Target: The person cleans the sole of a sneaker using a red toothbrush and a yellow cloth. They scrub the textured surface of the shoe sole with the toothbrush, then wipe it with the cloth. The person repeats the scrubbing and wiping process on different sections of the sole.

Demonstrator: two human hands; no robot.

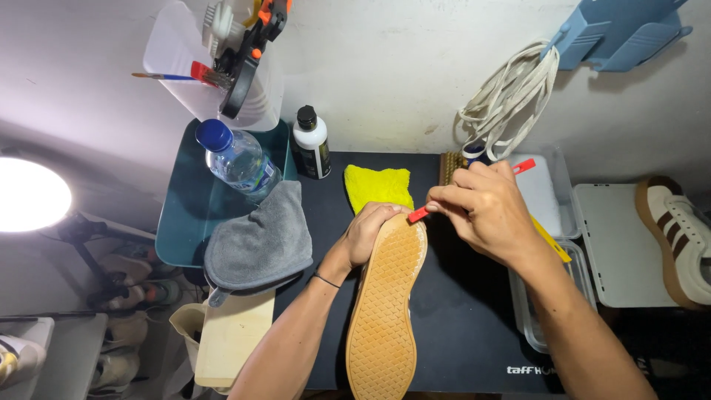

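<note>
A shoe (385, 304), sole up, is gripped by the left hand (368, 231) near the tabletop (459, 326) middle; a red tool (419, 214) is pinched in the right hand (485, 211).

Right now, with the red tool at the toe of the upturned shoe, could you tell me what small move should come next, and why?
Probably draw the red tool a little along the toe edge of the shoe. The right hand pinches it with its tip at the sole's rim, and the left hand braces the toe, sole up.

Water bottle (238, 159) in teal bin (181, 215); grey cloth (259, 241) draped over.
</note>
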